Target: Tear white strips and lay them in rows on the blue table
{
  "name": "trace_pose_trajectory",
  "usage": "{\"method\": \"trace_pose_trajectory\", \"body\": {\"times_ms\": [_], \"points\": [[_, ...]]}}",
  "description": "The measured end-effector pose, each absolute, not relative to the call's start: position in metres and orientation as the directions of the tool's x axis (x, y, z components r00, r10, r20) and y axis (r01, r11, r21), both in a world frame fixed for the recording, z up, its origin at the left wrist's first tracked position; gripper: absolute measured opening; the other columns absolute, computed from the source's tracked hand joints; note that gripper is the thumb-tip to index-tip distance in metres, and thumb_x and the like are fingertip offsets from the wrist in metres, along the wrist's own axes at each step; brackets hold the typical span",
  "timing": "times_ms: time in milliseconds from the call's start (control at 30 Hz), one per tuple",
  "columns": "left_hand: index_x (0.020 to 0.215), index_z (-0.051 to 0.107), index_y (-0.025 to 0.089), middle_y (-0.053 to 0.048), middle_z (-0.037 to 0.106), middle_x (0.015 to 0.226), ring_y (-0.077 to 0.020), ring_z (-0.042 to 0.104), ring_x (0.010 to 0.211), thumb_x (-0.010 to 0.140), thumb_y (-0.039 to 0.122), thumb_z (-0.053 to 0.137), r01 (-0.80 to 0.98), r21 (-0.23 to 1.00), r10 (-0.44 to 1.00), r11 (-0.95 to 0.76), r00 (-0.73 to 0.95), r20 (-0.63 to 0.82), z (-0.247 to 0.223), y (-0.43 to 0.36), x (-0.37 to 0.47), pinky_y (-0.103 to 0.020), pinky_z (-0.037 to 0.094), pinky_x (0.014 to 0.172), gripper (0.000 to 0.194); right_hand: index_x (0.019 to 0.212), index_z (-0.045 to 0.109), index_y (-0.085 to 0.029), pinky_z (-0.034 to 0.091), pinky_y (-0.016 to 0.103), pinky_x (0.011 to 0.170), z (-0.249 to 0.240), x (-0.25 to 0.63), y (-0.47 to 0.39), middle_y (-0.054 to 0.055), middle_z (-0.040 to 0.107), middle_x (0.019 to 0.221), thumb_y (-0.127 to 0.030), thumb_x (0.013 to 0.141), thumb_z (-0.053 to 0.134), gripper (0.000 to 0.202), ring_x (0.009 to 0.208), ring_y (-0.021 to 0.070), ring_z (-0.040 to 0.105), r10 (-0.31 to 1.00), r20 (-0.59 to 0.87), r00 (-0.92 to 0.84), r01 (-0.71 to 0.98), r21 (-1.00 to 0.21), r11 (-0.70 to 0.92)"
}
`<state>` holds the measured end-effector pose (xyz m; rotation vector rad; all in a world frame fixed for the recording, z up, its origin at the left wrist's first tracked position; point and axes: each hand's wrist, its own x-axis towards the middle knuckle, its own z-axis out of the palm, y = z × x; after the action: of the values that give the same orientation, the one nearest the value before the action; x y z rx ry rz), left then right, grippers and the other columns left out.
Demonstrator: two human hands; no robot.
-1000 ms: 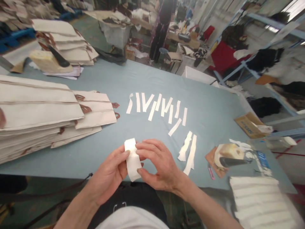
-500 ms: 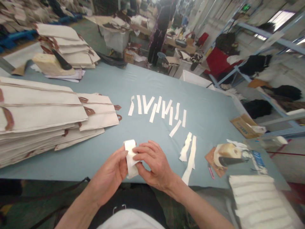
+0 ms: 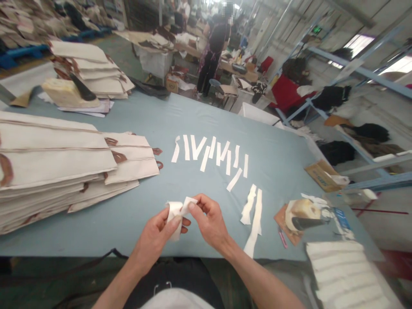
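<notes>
Near the front edge of the blue-green table (image 3: pixel 199 189), my left hand (image 3: pixel 157 229) is closed on a folded white strip bundle (image 3: pixel 175 209), thumb on top. My right hand (image 3: pixel 210 219) pinches a small white piece (image 3: pixel 189 203) between thumb and fingers, at the right side of the bundle. Whether the piece is separate from the bundle I cannot tell. Several short white strips (image 3: pixel 228 162) lie scattered in a row beyond my hands. Two longer white strips (image 3: pixel 256 216) lie to the right of my right hand.
Stacked cream fabric pieces with brown loops (image 3: pixel 54 150) fill the left side, with another stack (image 3: pixel 93 68) behind. A glue-smeared block with a dark handle (image 3: pixel 304 212), a pink cutter (image 3: pixel 282 237) and a cardboard box (image 3: pixel 325 176) are at right. A person (image 3: pixel 212 51) stands beyond the table.
My right hand has turned and now pinches a white piece up at the bundle's right side. My left thumb has moved across the bundle. The view has tilted up slightly.
</notes>
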<state>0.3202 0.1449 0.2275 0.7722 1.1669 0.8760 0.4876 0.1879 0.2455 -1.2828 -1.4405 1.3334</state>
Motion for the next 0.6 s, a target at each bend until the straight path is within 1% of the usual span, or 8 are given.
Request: {"method": "trace_pose_trajectory", "body": {"times_ms": [67, 133, 233, 300, 367, 433, 533, 600], "points": [[0.113, 0.074, 0.016, -0.01, 0.082, 0.096, -0.0243, 0.074, 0.083, 0.081, 0.075, 0.069, -0.136, 0.89, 0.898, 0.435, 0.141, -0.417, 0.222, 0.146, 0.323, -0.03, 0.055, 0.074, 0.068, 0.081, 0.063, -0.019, 0.051, 0.029, 0.071, 0.245, 0.49, 0.196, 0.0, 0.068, 0.071, -0.044, 0.091, 0.062, 0.027, 0.068, 0.0155, 0.061, 0.975, -0.124, -0.186, 0.135, -0.986, -0.099], [0.102, 0.074, 0.016, -0.009, 0.08, 0.086, -0.0233, 0.072, 0.076, 0.083, 0.077, 0.064, -0.091, 0.903, 0.904, 0.42, 0.131, -0.408, 0.216, 0.149, 0.328, -0.031, 0.054, 0.071, 0.064, 0.08, 0.063, -0.02, 0.051, 0.029, 0.071, 0.245, 0.493, 0.205, 0.0, 0.066, 0.069, -0.046, 0.09, 0.063, 0.029, 0.069, 0.0156, 0.061, 0.972, -0.145, -0.184, 0.111, -0.986, -0.126], [0.078, 0.071, 0.018, -0.006, 0.073, 0.068, -0.0192, 0.062, 0.062, 0.084, 0.077, 0.059, -0.031, 0.918, 0.913, 0.396, 0.116, -0.39, 0.21, 0.153, 0.335, -0.029, 0.048, 0.063, 0.061, 0.077, 0.062, -0.02, 0.053, 0.028, 0.068, 0.241, 0.499, 0.221, -0.001, 0.065, 0.068, -0.049, 0.086, 0.069, 0.031, 0.066, 0.0144, 0.06, 0.977, -0.169, -0.134, 0.061, -0.985, -0.162], [0.069, 0.067, 0.019, -0.003, 0.067, 0.063, -0.0174, 0.057, 0.061, 0.086, 0.075, 0.059, 0.01, 0.93, 0.923, 0.366, 0.119, -0.365, 0.208, 0.153, 0.339, -0.028, 0.044, 0.062, 0.059, 0.077, 0.061, -0.02, 0.054, 0.026, 0.064, 0.236, 0.505, 0.235, -0.001, 0.064, 0.067, -0.053, 0.082, 0.071, 0.035, 0.063, 0.0134, 0.06, 0.975, -0.213, -0.069, -0.009, -0.977, -0.214], [0.065, 0.063, 0.019, -0.001, 0.062, 0.06, -0.0165, 0.054, 0.061, 0.088, 0.072, 0.058, 0.072, 0.934, 0.921, 0.349, 0.159, -0.356, 0.207, 0.15, 0.343, -0.027, 0.042, 0.061, 0.058, 0.079, 0.059, -0.02, 0.055, 0.025, 0.059, 0.23, 0.517, 0.254, -0.002, 0.064, 0.067, -0.057, 0.08, 0.071, 0.039, 0.06, 0.013, 0.06, 0.965, -0.261, 0.006, -0.084, -0.962, -0.259], [0.065, 0.059, 0.02, 0.001, 0.058, 0.057, -0.0153, 0.051, 0.057, 0.089, 0.074, 0.056, 0.1, 0.915, 0.889, 0.391, 0.215, -0.404, 0.206, 0.143, 0.349, -0.025, 0.04, 0.056, 0.059, 0.081, 0.057, -0.021, 0.054, 0.025, 0.054, 0.223, 0.534, 0.275, -0.002, 0.064, 0.067, -0.061, 0.079, 0.07, 0.041, 0.057, 0.0128, 0.059, 0.96, -0.261, 0.1, -0.119, -0.961, -0.249], [0.068, 0.057, 0.021, 0.004, 0.05, 0.052, -0.0132, 0.044, 0.047, 0.084, 0.081, 0.056, 0.049, 0.852, 0.823, 0.522, 0.234, -0.518, 0.203, 0.131, 0.359, -0.024, 0.035, 0.046, 0.061, 0.08, 0.054, -0.022, 0.052, 0.023, 0.05, 0.218, 0.569, 0.308, -0.003, 0.061, 0.065, -0.063, 0.078, 0.069, 0.044, 0.055, 0.0122, 0.058, 0.954, -0.188, 0.235, -0.096, -0.981, -0.169], [0.067, 0.056, 0.021, 0.005, 0.046, 0.05, -0.0121, 0.039, 0.045, 0.081, 0.085, 0.054, 0.064, 0.836, 0.812, 0.545, 0.205, -0.546, 0.199, 0.126, 0.365, -0.023, 0.032, 0.044, 0.065, 0.08, 0.052, -0.023, 0.05, 0.022, 0.048, 0.218, 0.596, 0.33, -0.004, 0.059, 0.064, -0.062, 0.078, 0.069, 0.044, 0.054, 0.0114, 0.057, 0.944, -0.144, 0.296, -0.069, -0.989, -0.129]]}}
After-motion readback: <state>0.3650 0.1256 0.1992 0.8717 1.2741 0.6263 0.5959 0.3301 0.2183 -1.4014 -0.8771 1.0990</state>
